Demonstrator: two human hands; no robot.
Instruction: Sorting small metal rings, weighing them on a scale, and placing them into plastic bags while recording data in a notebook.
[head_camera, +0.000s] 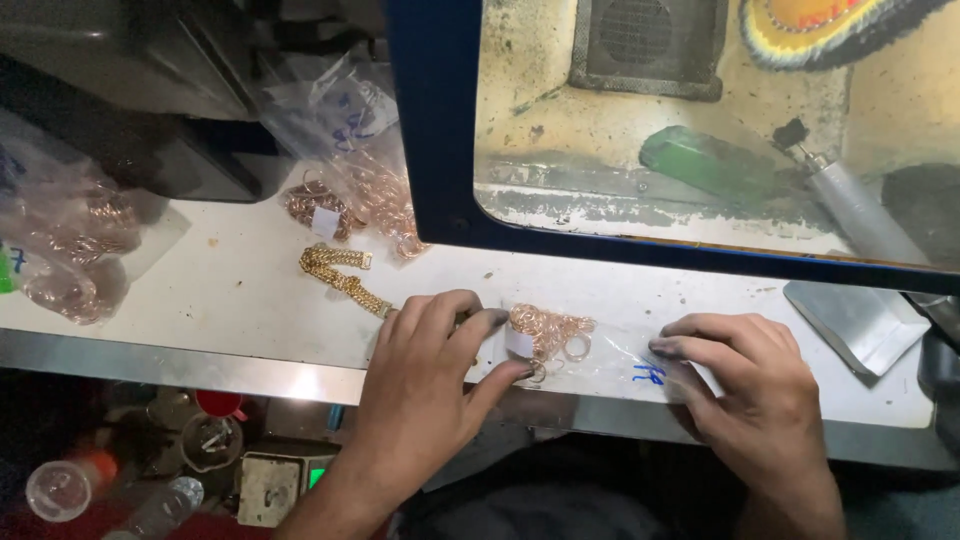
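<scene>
It was a jewelry workshop: bags of gold chains (345, 150) lay on the tabletop (230, 290) beside a dusty glass work box (700, 130).
</scene>
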